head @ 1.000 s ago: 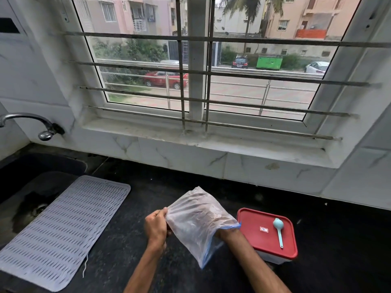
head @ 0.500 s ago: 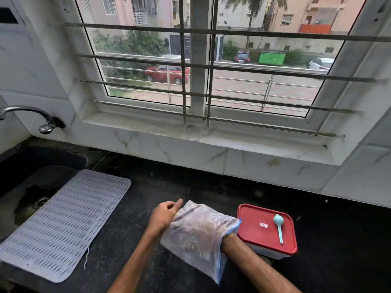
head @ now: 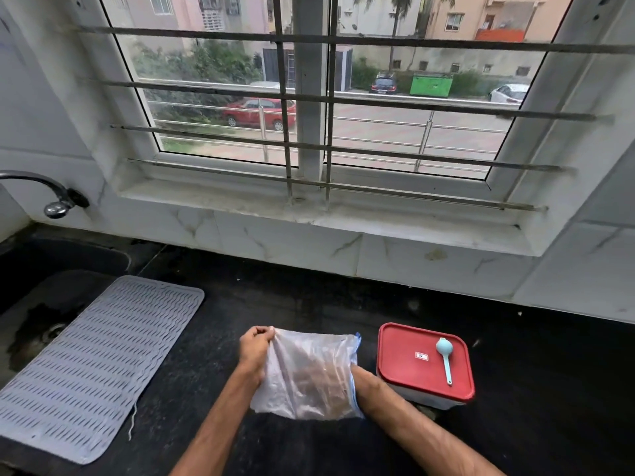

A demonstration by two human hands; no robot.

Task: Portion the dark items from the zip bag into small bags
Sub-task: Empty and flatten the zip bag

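While the left hand (head: 256,345) pinched the clear plastic zip bag (head: 302,383) by its corner, steadying it at the black tabletop's (head: 515,372) front, the right hand was buried inside, grip impossible to tell, likely after the dark items.

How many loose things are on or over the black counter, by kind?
Clear plastic zip bag with blue seal: 1
Red-lidded white plastic box: 1
Pale blue plastic scoop: 1
Grey slotted rubber mat: 1
Total: 4

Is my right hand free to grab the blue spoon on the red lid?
Probably not: the right hand is inside the zip bag, though the spoon lies uncovered on the lid.
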